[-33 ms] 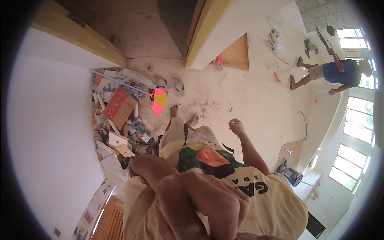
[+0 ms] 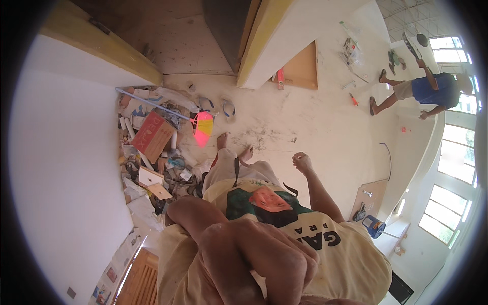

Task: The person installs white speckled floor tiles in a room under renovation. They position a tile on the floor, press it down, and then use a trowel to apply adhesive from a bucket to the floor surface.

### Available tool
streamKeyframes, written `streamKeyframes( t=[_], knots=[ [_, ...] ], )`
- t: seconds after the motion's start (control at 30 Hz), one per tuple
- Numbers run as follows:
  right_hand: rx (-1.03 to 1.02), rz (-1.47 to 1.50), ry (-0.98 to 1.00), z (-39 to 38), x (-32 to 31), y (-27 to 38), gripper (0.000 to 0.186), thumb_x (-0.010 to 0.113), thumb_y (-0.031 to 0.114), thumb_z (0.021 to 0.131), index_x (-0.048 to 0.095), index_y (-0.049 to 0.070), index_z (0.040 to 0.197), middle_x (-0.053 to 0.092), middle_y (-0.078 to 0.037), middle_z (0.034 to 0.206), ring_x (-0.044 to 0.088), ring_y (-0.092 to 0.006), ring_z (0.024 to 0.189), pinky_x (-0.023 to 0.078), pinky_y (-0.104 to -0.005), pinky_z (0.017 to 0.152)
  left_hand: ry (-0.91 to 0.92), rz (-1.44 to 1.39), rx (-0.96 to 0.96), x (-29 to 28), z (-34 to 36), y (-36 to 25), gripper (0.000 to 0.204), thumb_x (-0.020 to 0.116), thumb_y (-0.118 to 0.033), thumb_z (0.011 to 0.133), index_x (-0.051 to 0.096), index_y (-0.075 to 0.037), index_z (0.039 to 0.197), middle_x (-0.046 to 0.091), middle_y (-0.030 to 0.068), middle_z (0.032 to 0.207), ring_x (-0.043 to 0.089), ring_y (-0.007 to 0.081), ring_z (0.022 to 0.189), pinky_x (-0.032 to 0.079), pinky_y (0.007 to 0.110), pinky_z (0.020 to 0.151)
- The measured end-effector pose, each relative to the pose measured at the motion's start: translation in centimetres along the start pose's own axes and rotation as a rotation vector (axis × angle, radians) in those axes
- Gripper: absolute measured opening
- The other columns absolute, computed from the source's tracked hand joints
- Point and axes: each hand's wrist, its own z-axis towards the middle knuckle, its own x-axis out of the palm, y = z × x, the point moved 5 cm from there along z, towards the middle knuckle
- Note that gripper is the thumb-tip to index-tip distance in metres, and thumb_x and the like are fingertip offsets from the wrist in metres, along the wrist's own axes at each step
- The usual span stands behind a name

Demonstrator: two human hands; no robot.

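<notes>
Nearest my camera, the left hand (image 2: 274, 249) is bent over the chest in front of the cream shirt (image 2: 351, 254), its fingertips turned away, so I cannot tell whether it grips the cloth or anything else. Beyond the shirt I see the right hand (image 2: 302, 161), loosely curled above the floor (image 2: 315, 117), though I can't tell if it holds something. Farther off, a pink-and-yellow broom (image 2: 202, 129) leans across a rubbish heap (image 2: 178, 185), and a person in blue (image 2: 429, 91) stands near the windows (image 2: 455, 152).
</notes>
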Motion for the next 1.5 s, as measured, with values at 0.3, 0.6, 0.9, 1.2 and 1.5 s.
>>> streamKeyframes(
  t=[0.3,0.6,0.9,1.2,1.5],
  knots=[
    [0.176,0.169,-0.053,0.2,-3.9,-8.0,0.018,0.060,0.017,0.079,0.060,0.002,0.089,0.060,-0.006,0.065,0.058,-0.0150,0.053,0.047,-0.0280,0.045,0.114,0.298,-0.159,-0.5,-1.4,4.9,0.016,0.074,-0.015,0.074,0.064,-0.005,0.069,0.053,0.0047,0.072,0.045,0.0122,0.051,0.036,0.025,0.047],
    [0.157,0.075,0.019,0.7,-3.8,-9.0,0.018,0.060,0.017,0.078,0.060,0.003,0.089,0.061,-0.007,0.066,0.059,-0.0150,0.055,0.047,-0.0282,0.045,0.125,-0.131,-0.380,2.3,-0.9,7.4,0.016,0.069,-0.019,0.078,0.065,-0.004,0.076,0.050,0.0045,0.073,0.042,0.0081,0.050,0.033,0.022,0.052],
    [-0.401,0.102,-0.130,1.0,-7.7,14.5,0.024,0.059,0.017,0.080,0.060,0.000,0.097,0.065,-0.012,0.073,0.063,-0.0187,0.064,0.049,-0.0309,0.061,0.185,-0.169,-0.528,3.1,2.4,5.3,0.021,0.065,-0.022,0.081,0.064,-0.001,0.080,0.051,0.0066,0.077,0.045,0.0107,0.053,0.037,0.025,0.055],
    [-1.008,0.132,-0.473,-4.6,-24.3,43.6,0.024,0.055,0.015,0.088,0.058,0.000,0.106,0.063,-0.007,0.086,0.058,-0.0116,0.075,0.046,-0.0257,0.069,0.228,0.886,-0.455,-7.9,4.0,1.6,0.007,0.060,-0.001,0.068,0.054,-0.004,0.070,0.052,0.0087,0.076,0.052,0.0140,0.061,0.041,0.026,0.050],
    [-1.542,-0.108,-1.132,-22.3,-30.7,66.4,0.024,0.051,0.005,0.087,0.059,-0.006,0.107,0.068,-0.012,0.088,0.067,-0.0183,0.078,0.053,-0.0248,0.071,-0.295,1.763,-1.304,-37.3,-15.8,-5.2,0.019,0.060,-0.021,0.071,0.061,-0.003,0.077,0.063,0.0167,0.077,0.062,0.0335,0.077,0.049,0.041,0.072]
  ],
)
